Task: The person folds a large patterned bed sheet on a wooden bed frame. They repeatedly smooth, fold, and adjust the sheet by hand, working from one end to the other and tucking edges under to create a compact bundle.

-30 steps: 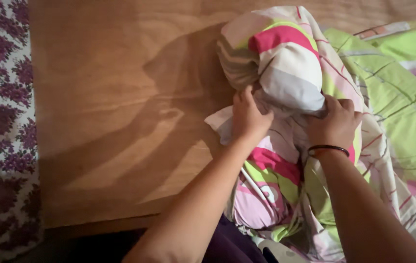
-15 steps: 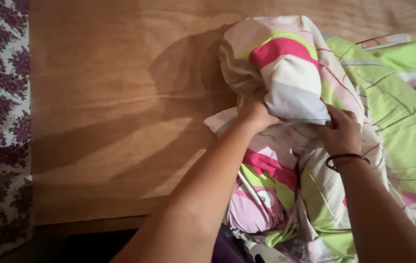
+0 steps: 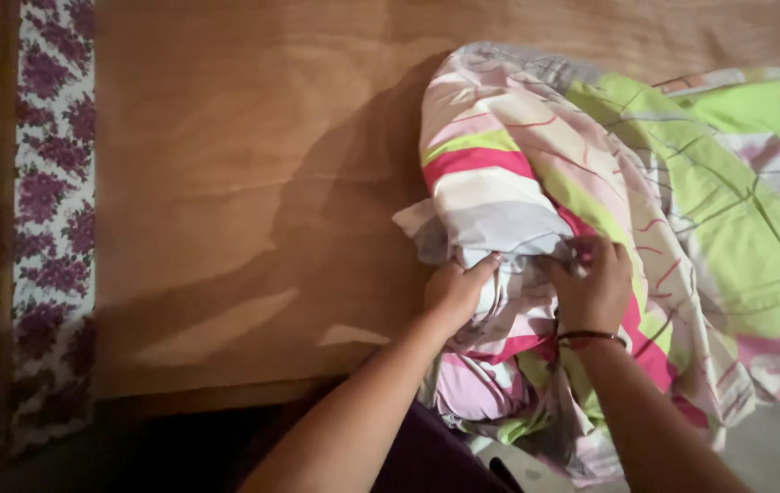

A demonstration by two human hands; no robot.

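Left hand (image 3: 452,290): fingers closed, gripping a gathered fold at the lower edge of the bundled bedsheet (image 3: 499,183). Right hand (image 3: 593,288): fingers curled and pinching the same cloth just beside the left hand; a dark bracelet (image 3: 588,338) sits at that wrist. The bedsheet, patterned in pink, green, white and grey, is bunched into a rounded mass that rests on the bare wooden board (image 3: 225,183), right of its middle, with loose cloth trailing down toward the person. A green and pink quilt (image 3: 755,219) lies spread to the right, touching the bundle. A strip of white cloth with purple flowers (image 3: 52,210) runs along the board's left edge, well apart from both hands.
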